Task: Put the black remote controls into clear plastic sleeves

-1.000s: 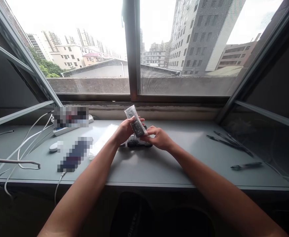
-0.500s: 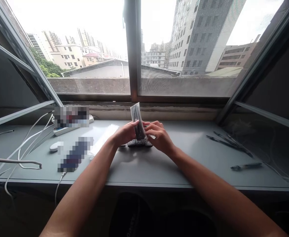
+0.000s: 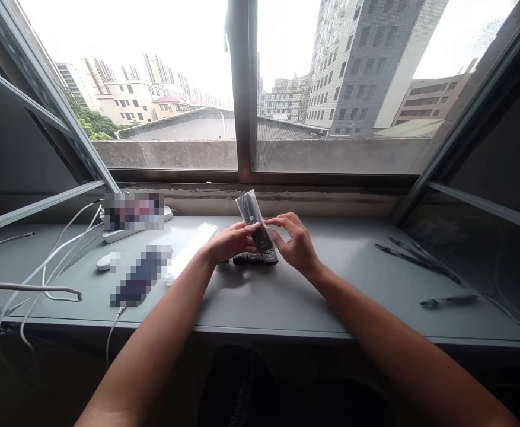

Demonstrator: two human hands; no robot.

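A black remote control inside a clear plastic bag is held up, tilted, above the desk. My left hand is closed around it, with the thumb across its front. On its right side, my right hand has its thumb and forefinger at the clear plastic near the lower edge; the fingers are bent, and the plastic appears pinched between them. Behind and below the held remote, several black remotes lie side by side on the desk, partly covered by my hands.
Clear plastic bags lie left of my hands on the grey desk. Farther left are a blurred-out dark device, a white mouse-like object, a power strip and white cables. Pens lie at right.
The bagged remote has tilted further, its top leaning left and its lower end moved right. My right hand has shifted, its forefinger and thumb now farther apart at the bag's edge.
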